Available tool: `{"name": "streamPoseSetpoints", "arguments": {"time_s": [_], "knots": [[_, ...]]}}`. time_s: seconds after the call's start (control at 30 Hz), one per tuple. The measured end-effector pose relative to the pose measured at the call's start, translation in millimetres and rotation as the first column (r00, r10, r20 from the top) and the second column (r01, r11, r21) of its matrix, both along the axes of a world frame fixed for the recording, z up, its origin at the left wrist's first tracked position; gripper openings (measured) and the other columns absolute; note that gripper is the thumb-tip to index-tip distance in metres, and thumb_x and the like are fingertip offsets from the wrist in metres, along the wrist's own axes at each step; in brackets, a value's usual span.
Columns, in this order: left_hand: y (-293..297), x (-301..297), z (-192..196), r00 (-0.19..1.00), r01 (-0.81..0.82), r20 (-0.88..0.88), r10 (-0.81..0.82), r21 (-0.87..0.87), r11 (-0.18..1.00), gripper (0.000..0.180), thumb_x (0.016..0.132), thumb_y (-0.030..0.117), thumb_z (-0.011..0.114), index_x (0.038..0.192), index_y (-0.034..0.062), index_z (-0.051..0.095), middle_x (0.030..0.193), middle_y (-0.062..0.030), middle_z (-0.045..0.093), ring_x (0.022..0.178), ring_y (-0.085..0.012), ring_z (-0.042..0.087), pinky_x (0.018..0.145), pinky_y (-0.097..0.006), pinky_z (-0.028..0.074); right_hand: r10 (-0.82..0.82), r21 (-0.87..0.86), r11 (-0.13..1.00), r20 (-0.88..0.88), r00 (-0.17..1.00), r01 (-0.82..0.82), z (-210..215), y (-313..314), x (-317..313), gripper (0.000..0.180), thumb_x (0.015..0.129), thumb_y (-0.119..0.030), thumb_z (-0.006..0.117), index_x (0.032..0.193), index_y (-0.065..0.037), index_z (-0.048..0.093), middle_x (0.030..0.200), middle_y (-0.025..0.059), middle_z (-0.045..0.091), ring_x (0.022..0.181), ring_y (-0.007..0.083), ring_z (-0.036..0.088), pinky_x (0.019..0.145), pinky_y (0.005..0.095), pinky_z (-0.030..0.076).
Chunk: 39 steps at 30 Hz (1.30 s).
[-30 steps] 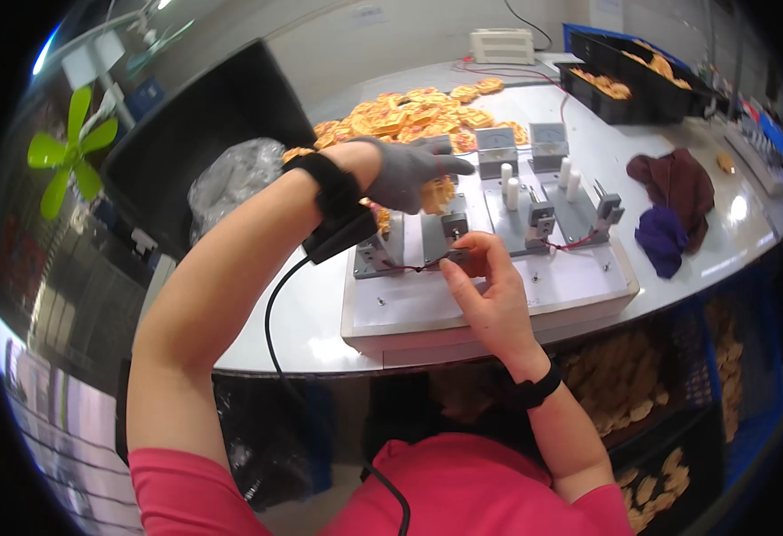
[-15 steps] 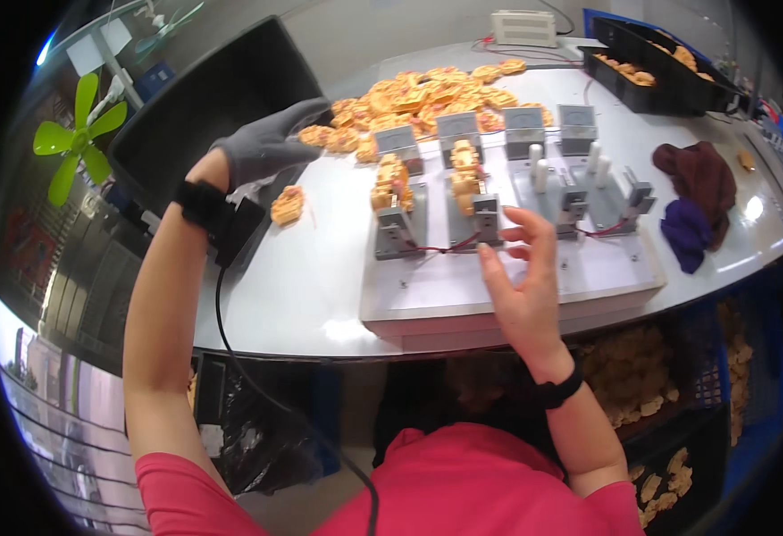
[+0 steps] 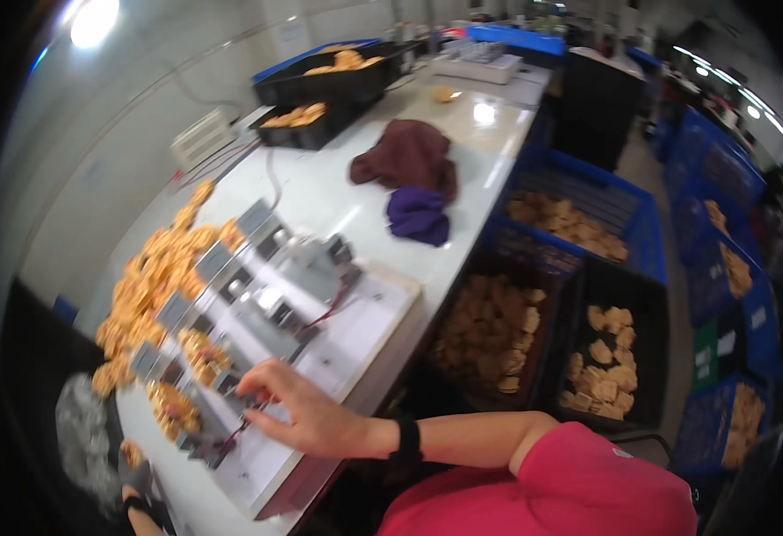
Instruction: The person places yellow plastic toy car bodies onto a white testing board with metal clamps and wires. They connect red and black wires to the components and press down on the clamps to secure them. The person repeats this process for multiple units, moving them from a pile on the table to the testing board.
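Two of the four clamp fixtures (image 3: 318,275) hold yellow-orange parts (image 3: 174,411), two stand unfilled, and a heap of parts (image 3: 153,268) is left on the counter (image 3: 318,204); the right hand (image 3: 309,420) curls its grip loosely at a loaded fixture, the gloved left hand (image 3: 138,482) is beside another part, and whether either holds anything I cannot tell.

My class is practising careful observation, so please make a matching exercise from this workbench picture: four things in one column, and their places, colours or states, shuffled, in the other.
Column one
1. Right hand
2. Left hand
3. Smaller cloth
4. Big pile of yellow-orange pieces

Column two
A. Purple
B. Heaped beside the row of metal fixtures
C. Bare, its fingers at one of the fixtures
D. In a grey glove, low at the picture's left

Right pairs: 1-C, 2-D, 3-A, 4-B
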State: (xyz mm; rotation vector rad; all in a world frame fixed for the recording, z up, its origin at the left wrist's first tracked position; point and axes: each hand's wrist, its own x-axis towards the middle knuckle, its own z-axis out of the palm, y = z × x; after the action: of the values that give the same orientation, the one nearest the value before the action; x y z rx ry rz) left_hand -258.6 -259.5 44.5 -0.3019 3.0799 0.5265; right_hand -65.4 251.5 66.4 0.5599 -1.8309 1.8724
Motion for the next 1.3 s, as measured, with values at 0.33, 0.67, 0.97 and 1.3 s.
{"name": "streamPoseSetpoints", "arguments": {"time_s": [0.33, 0.67, 0.97, 1.3], "knots": [[73, 77, 50, 0.978, -0.209, 0.044, 0.205, 0.211, 0.955, 0.062, 0.092, 0.027, 0.067, 0.144, 0.0076, 0.041, 0.114, -0.0183, 0.064, 0.088, -0.0275, 0.065, 0.068, -0.039, 0.055, 0.048, -0.047, 0.998, 0.007, 0.999, -0.048, -2, -7, 5, 0.029, 0.095, -0.006, 0.059, 0.12, -0.003, 0.047, 0.113, 0.0094, 0.043, 0.096, 0.0174, 0.052, 0.091, 0.0315, 0.045], [126, 180, 109, 0.983, -0.039, -0.065, 0.174, 0.844, 0.534, 0.06, 0.095, 0.033, 0.063, 0.144, 0.0052, 0.042, 0.119, -0.0158, 0.063, 0.099, -0.0296, 0.062, 0.08, -0.04, 0.052, -0.014, -0.077, 0.997, -0.128, 0.992, 0.004, -10, -9, -2, 0.031, 0.092, -0.005, 0.059, 0.121, -0.002, 0.048, 0.121, 0.0133, 0.044, 0.122, 0.0273, 0.047, 0.108, 0.0354, 0.037], [223, 249, 135, 0.884, 0.189, -0.063, -0.464, 0.954, 0.231, 0.062, 0.098, 0.039, 0.056, 0.146, 0.003, 0.039, 0.136, -0.0142, 0.052, 0.118, -0.031, 0.053, 0.095, -0.045, 0.046, 0.069, 0.131, 0.991, -0.375, 0.925, -0.021, 1, -19, 41, 0.067, 0.083, -0.01, 0.073, 0.141, -0.012, 0.039, 0.145, 0.0184, 0.034, 0.136, 0.0376, 0.036, 0.113, 0.0423, 0.032], [313, 260, 105, 0.776, 0.543, -0.271, -0.57, 0.748, 0.383, 0.053, 0.096, 0.021, 0.06, 0.144, 0.0062, 0.044, 0.134, -0.0142, 0.054, 0.118, -0.0303, 0.055, 0.098, -0.044, 0.046, 0.284, -0.144, 0.942, -0.138, 0.949, -0.303, 36, -4, 69, 0.069, 0.096, -0.025, 0.067, 0.151, -0.007, 0.031, 0.149, 0.0132, 0.03, 0.139, 0.0257, 0.034, 0.105, 0.0363, 0.043]]}}
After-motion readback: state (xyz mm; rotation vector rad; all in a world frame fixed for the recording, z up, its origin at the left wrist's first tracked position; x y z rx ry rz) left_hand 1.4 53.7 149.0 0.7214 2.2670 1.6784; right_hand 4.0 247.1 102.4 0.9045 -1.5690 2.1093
